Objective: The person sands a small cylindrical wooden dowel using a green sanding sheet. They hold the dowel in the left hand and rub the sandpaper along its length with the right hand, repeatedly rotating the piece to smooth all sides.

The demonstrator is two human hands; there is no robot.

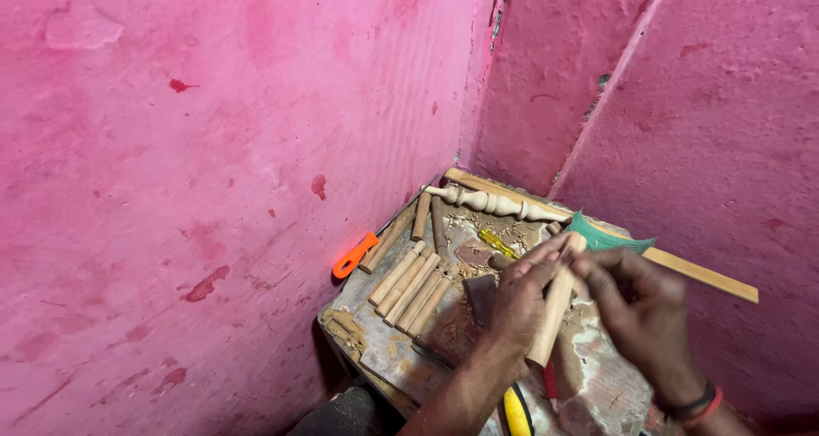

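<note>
1. In the lower right of the frame, we see the left hand [522, 298] wrapped around a pale wooden dowel [553, 316], fingers closed on its upper half so that the stick runs tilted from the upper right down toward the lower left.
2. Just to the right of it, we find the right hand [636, 304] with its fingertips pinched together at the dowel's top end; whether it grips the wood or only touches it, we cannot tell. A dark and red band sits on that wrist [695, 404].
3. Below the hands, we make out a worn workbench [401, 359] littered with shavings, set into the corner of pink walls [213, 146].
4. To the left of the hands, in the middle of the frame, we count a row of similar plain dowels [414, 284] lying side by side, touching one another, with two darker sticks [429, 221] above them.
5. At the left edge of the bench, we note an orange tool handle [354, 255] jutting over the rim.
6. Toward the upper middle, we see a turned spindle [486, 201] lying along the back of the bench, and behind it a long flat wooden strip [682, 265] reaching to the right.
7. Between the spindle and the hands, we spot a yellow-handled tool [497, 243] and a green cloth [601, 235].
8. At the bottom edge, a yellow and black object [515, 412] shows under the left forearm.
</note>
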